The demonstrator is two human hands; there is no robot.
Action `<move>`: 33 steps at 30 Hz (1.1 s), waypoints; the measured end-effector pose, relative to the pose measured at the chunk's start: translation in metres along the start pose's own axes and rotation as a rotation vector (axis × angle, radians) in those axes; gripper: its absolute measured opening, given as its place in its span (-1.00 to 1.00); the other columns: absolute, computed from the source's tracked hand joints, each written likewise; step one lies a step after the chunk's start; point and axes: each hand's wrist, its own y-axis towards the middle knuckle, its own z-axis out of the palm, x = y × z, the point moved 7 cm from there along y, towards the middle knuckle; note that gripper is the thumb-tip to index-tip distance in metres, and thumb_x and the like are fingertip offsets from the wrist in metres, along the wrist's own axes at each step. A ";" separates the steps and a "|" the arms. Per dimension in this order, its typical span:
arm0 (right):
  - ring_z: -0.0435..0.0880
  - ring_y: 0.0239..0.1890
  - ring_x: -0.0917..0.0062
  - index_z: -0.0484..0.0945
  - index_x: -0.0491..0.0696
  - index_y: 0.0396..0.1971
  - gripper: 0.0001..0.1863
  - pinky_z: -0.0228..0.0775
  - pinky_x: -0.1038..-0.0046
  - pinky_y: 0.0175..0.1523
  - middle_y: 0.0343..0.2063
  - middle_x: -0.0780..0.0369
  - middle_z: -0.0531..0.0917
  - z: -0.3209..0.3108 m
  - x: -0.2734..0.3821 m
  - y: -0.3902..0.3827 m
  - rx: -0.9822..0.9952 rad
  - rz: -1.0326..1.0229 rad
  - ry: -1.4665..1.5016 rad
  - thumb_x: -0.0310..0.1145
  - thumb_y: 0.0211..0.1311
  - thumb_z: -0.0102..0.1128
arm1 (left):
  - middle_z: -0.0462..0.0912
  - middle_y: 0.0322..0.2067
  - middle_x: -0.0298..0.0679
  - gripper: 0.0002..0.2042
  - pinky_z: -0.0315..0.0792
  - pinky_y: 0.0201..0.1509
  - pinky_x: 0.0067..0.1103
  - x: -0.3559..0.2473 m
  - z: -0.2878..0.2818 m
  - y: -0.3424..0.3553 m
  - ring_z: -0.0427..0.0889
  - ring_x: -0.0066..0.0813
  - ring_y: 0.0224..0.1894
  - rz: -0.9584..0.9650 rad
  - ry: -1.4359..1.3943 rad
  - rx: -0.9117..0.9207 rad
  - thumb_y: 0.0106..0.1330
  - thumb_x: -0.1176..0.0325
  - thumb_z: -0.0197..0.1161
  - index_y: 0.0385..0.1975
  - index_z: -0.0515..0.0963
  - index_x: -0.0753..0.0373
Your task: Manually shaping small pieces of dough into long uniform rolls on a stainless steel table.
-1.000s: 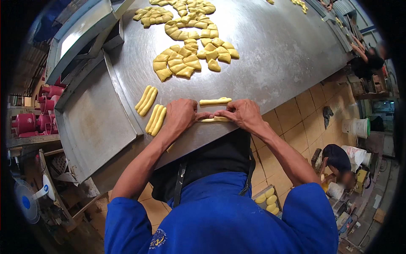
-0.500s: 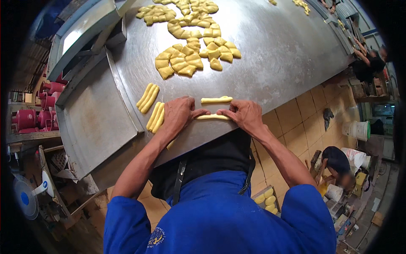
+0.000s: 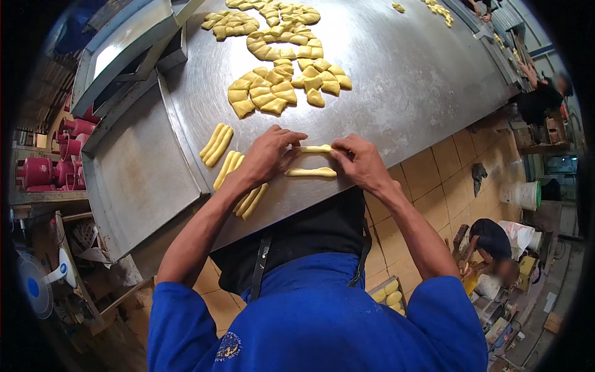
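Two pale yellow dough strips lie one behind the other on a steel table [image 3: 409,93]. My hands are at the ends of the far dough strip [image 3: 315,149]. My left hand [image 3: 273,155] has its fingers bent over the left end, which they partly hide. The right end is pinched between the thumb and fingers of my right hand [image 3: 362,162]. Nearer to me, the other dough strip [image 3: 311,173] lies on the metal, touched by neither hand. Left of my left hand, dough sticks [image 3: 216,144] lie side by side in small groups, some partly under my forearm.
Cut yellow dough pieces [image 3: 263,87] are spread farther back on the table. A shallow metal tray [image 3: 139,173] adjoins its left edge. Red gas cylinders [image 3: 37,172] and a fan [image 3: 38,282] stand at the left. A person [image 3: 493,242] works low at the right, another [image 3: 539,99] farther back.
Both hands have moved from the near strip to the far one. The near strip now lies free, and more dough sticks show beside my left wrist.
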 end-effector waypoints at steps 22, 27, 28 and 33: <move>0.71 -0.12 0.08 0.62 -0.16 0.04 -0.61 0.58 0.18 0.00 -0.11 0.04 0.68 -0.002 0.033 -0.027 0.091 0.092 -0.123 -0.32 0.29 0.44 | 0.64 -0.07 -0.17 -0.68 0.51 0.17 -0.26 -0.031 0.007 -0.019 0.61 -0.10 0.05 0.007 0.166 -0.024 0.27 0.22 0.47 -0.02 0.75 0.19; 0.75 -0.20 0.00 0.69 -0.20 -0.05 -0.59 0.59 0.13 -0.03 -0.21 -0.04 0.77 -0.010 -0.022 0.033 -0.111 0.393 -0.023 -0.13 0.39 0.33 | 0.65 -0.04 -0.18 -0.50 0.50 0.17 -0.33 -0.023 0.053 -0.001 0.57 -0.16 0.02 0.097 0.207 0.215 0.17 0.07 0.55 0.10 0.72 0.11; 0.76 -0.19 -0.01 0.71 -0.20 -0.10 -0.57 0.59 0.11 -0.02 -0.24 -0.06 0.78 -0.009 -0.035 0.046 -0.124 0.451 -0.035 -0.08 0.40 0.30 | 0.65 -0.03 -0.18 -0.48 0.50 0.18 -0.33 -0.029 0.048 0.000 0.57 -0.15 0.04 0.085 0.183 0.212 0.18 0.07 0.55 0.13 0.70 0.12; 0.77 -0.19 -0.03 0.74 -0.17 -0.21 -0.54 0.59 0.07 -0.03 -0.28 -0.08 0.78 0.010 -0.040 0.101 -0.307 0.548 -0.177 0.00 0.35 0.30 | 0.66 0.04 -0.11 -0.47 0.57 0.13 -0.37 -0.029 0.013 -0.005 0.66 -0.13 0.01 -0.116 -0.028 -0.070 0.32 0.13 0.49 0.25 0.63 0.20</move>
